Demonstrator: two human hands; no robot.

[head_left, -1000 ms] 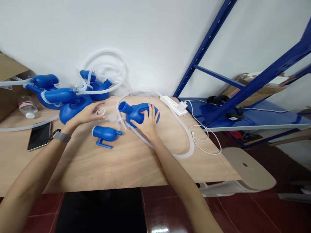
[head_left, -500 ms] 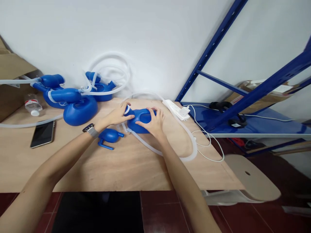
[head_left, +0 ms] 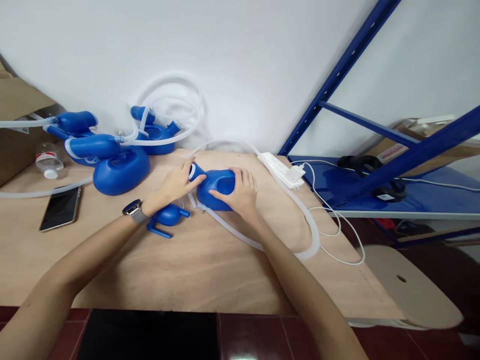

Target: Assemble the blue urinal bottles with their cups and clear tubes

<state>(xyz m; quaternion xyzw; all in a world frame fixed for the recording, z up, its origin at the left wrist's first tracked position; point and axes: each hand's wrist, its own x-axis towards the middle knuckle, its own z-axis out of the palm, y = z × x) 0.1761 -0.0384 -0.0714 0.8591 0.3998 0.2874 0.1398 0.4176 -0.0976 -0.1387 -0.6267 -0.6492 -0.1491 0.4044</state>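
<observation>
A blue plastic urinal bottle with a looped handle lies on the wooden table between my hands. My left hand is around its neck, thumb pressed near the white-edged mouth. On the right side, my right hand grips the body beside the handle opening, thumb on the near face. Just below my left wrist lies a small blue piece with a short spout and a bent arm, partly covered by the hand. A clear white hose runs from near the bottle around to the right.
More blue urinal bottles with hoses stand at the back left. A phone and a clear plastic bottle lie at left, near a cardboard box. A white power strip, blue shelving and a stool are at right.
The view has shifted slightly, so the shelf and power strip appear farther right. Both hands stay on the blue urinal bottle with almost the same hold.
</observation>
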